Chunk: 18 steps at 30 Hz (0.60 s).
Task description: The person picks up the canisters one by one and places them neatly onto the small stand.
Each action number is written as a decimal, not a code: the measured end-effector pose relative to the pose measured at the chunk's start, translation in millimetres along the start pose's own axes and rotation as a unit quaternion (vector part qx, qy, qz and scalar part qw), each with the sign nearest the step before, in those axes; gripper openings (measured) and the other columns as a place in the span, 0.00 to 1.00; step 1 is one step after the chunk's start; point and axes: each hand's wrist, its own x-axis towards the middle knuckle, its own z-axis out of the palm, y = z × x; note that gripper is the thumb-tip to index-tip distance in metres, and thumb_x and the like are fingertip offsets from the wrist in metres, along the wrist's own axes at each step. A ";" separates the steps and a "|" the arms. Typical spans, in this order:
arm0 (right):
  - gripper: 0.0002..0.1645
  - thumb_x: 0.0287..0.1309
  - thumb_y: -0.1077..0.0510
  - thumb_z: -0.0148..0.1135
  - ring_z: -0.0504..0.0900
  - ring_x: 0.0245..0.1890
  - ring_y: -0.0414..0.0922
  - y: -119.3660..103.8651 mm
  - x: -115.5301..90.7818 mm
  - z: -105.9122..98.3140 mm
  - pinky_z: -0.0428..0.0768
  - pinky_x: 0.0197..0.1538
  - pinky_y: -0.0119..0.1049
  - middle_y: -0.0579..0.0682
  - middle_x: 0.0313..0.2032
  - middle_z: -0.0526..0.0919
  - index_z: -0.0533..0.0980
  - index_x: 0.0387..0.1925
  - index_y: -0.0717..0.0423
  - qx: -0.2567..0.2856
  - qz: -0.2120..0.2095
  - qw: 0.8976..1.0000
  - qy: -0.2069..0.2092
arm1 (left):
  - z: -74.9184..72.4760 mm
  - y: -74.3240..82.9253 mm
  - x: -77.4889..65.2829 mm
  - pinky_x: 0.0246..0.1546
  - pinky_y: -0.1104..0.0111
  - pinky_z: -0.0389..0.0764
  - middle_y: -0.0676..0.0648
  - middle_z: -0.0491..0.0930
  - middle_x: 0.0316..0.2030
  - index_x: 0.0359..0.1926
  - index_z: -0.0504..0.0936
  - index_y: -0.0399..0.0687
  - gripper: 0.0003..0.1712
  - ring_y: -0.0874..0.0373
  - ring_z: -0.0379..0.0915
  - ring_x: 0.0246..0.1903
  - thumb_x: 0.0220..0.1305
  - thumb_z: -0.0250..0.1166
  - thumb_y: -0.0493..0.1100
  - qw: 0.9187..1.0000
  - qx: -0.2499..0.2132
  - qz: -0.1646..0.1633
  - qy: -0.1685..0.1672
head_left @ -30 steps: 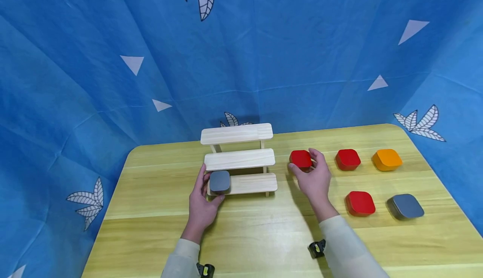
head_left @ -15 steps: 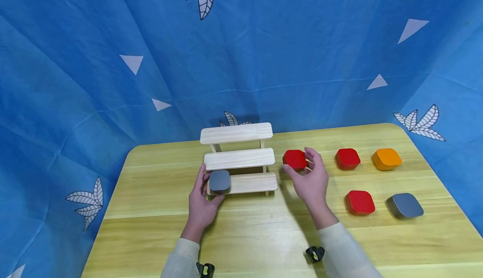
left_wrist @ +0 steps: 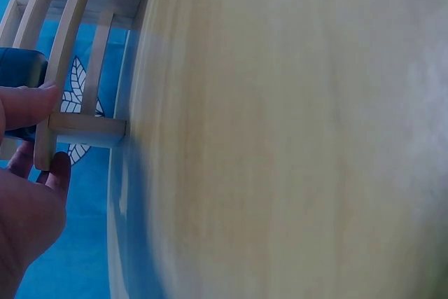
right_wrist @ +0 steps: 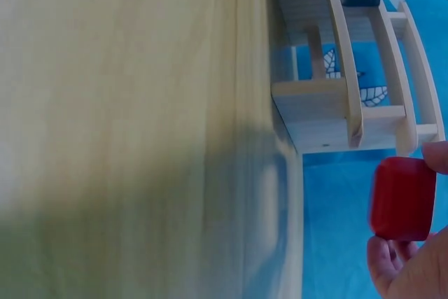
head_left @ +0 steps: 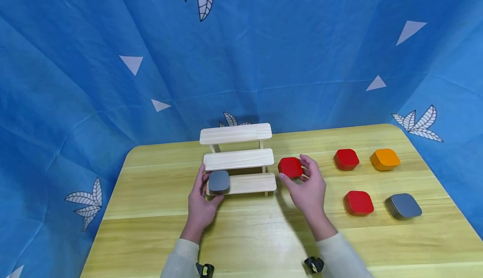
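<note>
Holding a grey block (head_left: 219,181) with the left hand (head_left: 202,209), at the left end of the bottom shelf (head_left: 253,183) of a wooden rack (head_left: 238,159) with 3 steps. Pinching it there with thumb at the near side and fingers bent round the left side, with fingertips also close about the shelf's end in the left wrist view. Holding a red block (head_left: 289,167) with the right hand (head_left: 311,190), pinched between thumb on the near side and fingers bent along the right side. Raised off the table (head_left: 151,211) in the right wrist view, just beside the right end of the bottom shelf; cannot tell whether touching it. Farther right on the table, well apart from the rack, 4 more blocks in 2 rows. In the far row, a back red block (head_left: 346,159) with an orange block (head_left: 385,159) to its right. In the near row, a front red block (head_left: 359,203) with a loose grey block (head_left: 403,206) to its right. Behind the table, a blue cloth (head_left: 188,60) with white triangles and leaf prints. Below the wrists, pale sleeves (head_left: 341,255) and 2 small black devices (head_left: 314,264).
</note>
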 end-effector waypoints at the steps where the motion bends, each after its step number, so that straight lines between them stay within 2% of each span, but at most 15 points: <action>1: 0.44 0.44 0.61 0.81 0.79 0.52 0.52 0.4 -1.7 0.3 0.82 0.50 0.49 0.53 0.58 0.78 0.71 0.64 0.56 -0.001 -0.001 1.000 0.000 | -0.1 -0.8 -0.2 0.70 0.53 0.55 0.38 0.68 0.64 0.79 0.51 0.50 0.63 0.43 0.56 0.70 0.46 0.67 0.13 1.000 0.002 0.003 0.000; 5: 0.44 0.43 0.62 0.82 0.79 0.51 0.52 0.3 -8.6 2.3 0.83 0.50 0.48 0.53 0.57 0.78 0.71 0.63 0.56 -0.002 -0.004 1.000 -0.002 | -0.5 -1.7 -0.6 0.69 0.52 0.56 0.38 0.69 0.63 0.79 0.52 0.50 0.63 0.42 0.57 0.69 0.46 0.67 0.13 1.000 0.009 0.016 0.004; 11: 0.46 0.40 0.62 0.83 0.80 0.50 0.51 0.0 -18.0 5.2 0.83 0.49 0.48 0.53 0.56 0.79 0.72 0.63 0.57 -0.002 0.002 1.000 -0.007 | -0.9 -1.0 -1.1 0.70 0.55 0.57 0.41 0.69 0.63 0.79 0.52 0.54 0.64 0.47 0.58 0.69 0.46 0.67 0.13 1.000 0.004 0.007 0.007; 18: 0.45 0.40 0.62 0.83 0.79 0.49 0.51 -2.0 -23.5 8.4 0.83 0.49 0.49 0.53 0.56 0.79 0.72 0.62 0.57 0.003 -0.004 1.000 -0.011 | -0.5 1.1 -1.0 0.70 0.52 0.56 0.39 0.69 0.64 0.79 0.52 0.50 0.62 0.44 0.57 0.70 0.46 0.67 0.13 1.000 -0.002 0.007 0.001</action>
